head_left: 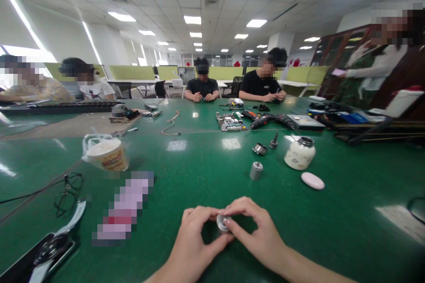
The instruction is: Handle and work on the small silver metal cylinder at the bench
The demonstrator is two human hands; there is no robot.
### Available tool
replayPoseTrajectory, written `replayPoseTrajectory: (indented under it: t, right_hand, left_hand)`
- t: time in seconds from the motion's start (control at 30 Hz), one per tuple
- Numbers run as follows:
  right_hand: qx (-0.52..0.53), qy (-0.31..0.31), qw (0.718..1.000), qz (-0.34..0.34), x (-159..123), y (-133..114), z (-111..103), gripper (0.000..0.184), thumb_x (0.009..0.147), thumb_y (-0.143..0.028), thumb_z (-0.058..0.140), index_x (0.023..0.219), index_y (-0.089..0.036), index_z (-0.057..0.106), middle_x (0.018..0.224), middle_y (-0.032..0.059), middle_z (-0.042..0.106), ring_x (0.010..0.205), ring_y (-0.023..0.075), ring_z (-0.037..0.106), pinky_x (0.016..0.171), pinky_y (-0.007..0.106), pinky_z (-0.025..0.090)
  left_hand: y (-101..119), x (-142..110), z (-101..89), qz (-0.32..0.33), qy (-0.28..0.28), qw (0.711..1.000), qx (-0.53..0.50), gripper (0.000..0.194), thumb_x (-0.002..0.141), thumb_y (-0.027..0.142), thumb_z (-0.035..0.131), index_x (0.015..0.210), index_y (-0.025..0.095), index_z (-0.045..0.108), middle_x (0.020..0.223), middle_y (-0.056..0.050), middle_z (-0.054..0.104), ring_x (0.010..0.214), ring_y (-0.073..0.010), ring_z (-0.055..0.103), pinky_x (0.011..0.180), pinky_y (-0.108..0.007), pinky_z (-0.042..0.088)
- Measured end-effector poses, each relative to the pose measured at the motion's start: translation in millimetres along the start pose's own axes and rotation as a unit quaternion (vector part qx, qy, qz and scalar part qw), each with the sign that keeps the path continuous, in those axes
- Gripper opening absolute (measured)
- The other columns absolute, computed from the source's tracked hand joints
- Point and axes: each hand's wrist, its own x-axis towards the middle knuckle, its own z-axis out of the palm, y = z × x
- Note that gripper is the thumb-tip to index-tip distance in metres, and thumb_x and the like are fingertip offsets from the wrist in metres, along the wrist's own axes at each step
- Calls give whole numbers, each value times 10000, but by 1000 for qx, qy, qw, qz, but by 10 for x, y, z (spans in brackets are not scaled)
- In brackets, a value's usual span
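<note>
Near the front of the green table, a small silver metal cylinder [223, 222] sits between my two hands. My left hand [195, 239] curls around it from the left, index finger at its top edge and thumb low on the near side. From the right, my right hand [259, 230] grips it with the thumb on its top. My fingers hide most of its sides. Farther off stand a similar grey metal cylinder [256, 170], a shiny metal ring-shaped part [259, 149] and a small dark part with a stem [274, 141].
Right of these are a white open-necked jar [299, 155] and a pale oval lid-like piece [312, 181]. On the left lie a blurred phone-like slab [124, 212], a bagged tub [108, 154], glasses [68, 192] and a watch [53, 247]. A circuit board [230, 121] and power drills [265, 119] lie farther back; several people are around.
</note>
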Motion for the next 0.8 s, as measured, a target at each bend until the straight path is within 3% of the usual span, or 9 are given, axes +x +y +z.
replayPoseTrajectory:
  t: [0.17,0.3,0.4,0.53,0.63,0.8]
  right_hand:
    - [32,52,998,-1,60,-37,-44,59,818,-228,663,784,-206,620,821,25,688,813,163,658,766,309,516]
    - [14,93,995,35,135,142,-192,59,849,-255,626,814,-214,602,879,24,692,881,174,655,835,342,498]
    - [-69,58,992,93,148,332,-271,60,841,-271,624,809,-220,625,884,26,686,895,198,640,849,382,476]
    - [-135,-2,987,91,95,431,-284,32,798,-245,648,806,-224,625,988,36,678,1000,220,604,912,418,431]
    - [-137,-5,987,83,70,426,-274,85,768,-237,673,819,-221,606,1058,46,666,1053,227,585,926,421,423]
    - [-89,3,990,106,107,417,-278,121,823,-224,613,714,-207,564,893,36,695,969,215,627,894,411,445]
  left_hand:
    - [-10,3,5,4,-4,1000,3,287,738,425,721,968,262,665,931,-9,704,875,-208,615,789,-344,433]
    - [-4,7,-13,5,-14,1000,5,280,741,457,709,929,253,665,925,-11,703,860,-206,615,781,-340,438]
    - [5,10,-20,2,-13,1000,9,283,738,450,714,933,251,665,925,-15,704,863,-207,614,782,-338,440]
    - [16,15,-20,1,-14,1000,9,289,736,444,717,940,246,665,928,-25,702,865,-210,615,778,-336,442]
    - [21,16,-22,1,-17,1000,7,284,740,440,715,941,245,664,931,-28,700,869,-212,613,779,-337,440]
    - [24,12,-23,0,-14,1000,1,277,731,430,728,926,245,664,921,-18,696,862,-207,612,778,-333,437]
